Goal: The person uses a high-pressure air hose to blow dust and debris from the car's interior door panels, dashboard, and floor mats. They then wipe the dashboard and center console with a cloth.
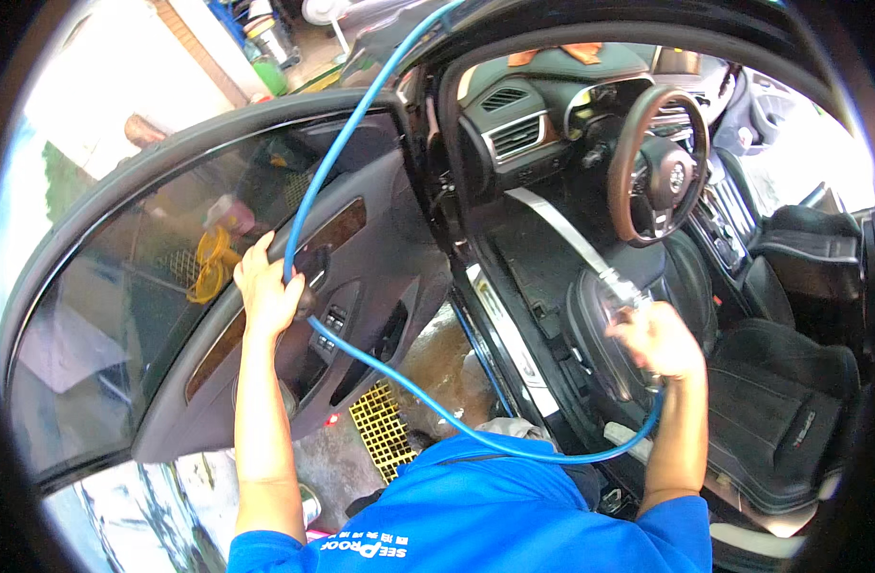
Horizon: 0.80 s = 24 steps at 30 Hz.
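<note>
My right hand (659, 344) grips an air gun by its handle, partly blurred. Its long silver nozzle (562, 229) reaches over the driver's footwell, below the steering wheel (659, 168). A blue air hose (423, 408) runs from the bottom of the gun, across in front of my body, to my left hand (269, 290). There the hose lies between thumb and fingers, and the hand is at the top edge of the open car door (358, 265). Above that hand, the hose continues up past the windscreen pillar.
A black driver's seat (759, 408) is at the right. The door sill (512, 340) carries a bright scuff plate. Beneath the door lies wet floor with a yellow grating (383, 430). An orange cloth (580, 51) lies on the dashboard. Beyond the door stand a green container (271, 77) and other equipment.
</note>
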Tool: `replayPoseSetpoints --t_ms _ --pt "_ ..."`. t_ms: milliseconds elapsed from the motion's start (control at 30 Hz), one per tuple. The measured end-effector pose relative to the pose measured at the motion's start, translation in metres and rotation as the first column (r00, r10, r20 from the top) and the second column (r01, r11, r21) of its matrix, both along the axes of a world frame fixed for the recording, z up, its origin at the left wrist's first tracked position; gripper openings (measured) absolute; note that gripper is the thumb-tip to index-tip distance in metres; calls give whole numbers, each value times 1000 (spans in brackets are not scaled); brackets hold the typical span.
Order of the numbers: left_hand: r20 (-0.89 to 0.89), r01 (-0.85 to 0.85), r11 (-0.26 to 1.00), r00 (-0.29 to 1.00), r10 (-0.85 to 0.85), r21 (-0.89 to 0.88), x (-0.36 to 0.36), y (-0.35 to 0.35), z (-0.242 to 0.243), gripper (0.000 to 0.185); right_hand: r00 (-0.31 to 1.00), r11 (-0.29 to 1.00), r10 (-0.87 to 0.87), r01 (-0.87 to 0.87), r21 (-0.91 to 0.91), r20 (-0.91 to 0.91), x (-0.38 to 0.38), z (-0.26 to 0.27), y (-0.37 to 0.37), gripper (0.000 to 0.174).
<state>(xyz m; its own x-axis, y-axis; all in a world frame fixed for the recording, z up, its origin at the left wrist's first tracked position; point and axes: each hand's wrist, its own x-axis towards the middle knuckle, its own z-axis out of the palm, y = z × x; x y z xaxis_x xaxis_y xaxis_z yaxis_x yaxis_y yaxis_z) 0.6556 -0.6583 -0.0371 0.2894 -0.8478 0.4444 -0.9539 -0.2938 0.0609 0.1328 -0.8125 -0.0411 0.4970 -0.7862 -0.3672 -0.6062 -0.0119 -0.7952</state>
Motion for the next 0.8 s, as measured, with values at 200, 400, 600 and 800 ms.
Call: replayPoseSetpoints --t_ms 200,400,600,800 --pt "-19 -11 999 1000 12 39 10 3 8 15 973 917 228 -222 -333 -20 108 -12 -14 29" --pt "90 21 998 996 -26 67 19 -3 8 15 959 967 217 -237 -94 -183 168 -68 -54 27" --pt "150 53 999 987 -51 -10 22 -3 -2 12 932 975 223 -214 65 -286 208 -159 -69 29" --pt "142 47 999 989 -46 -3 21 -4 -3 14 854 944 330 -305 126 -402 208 -218 -62 29"
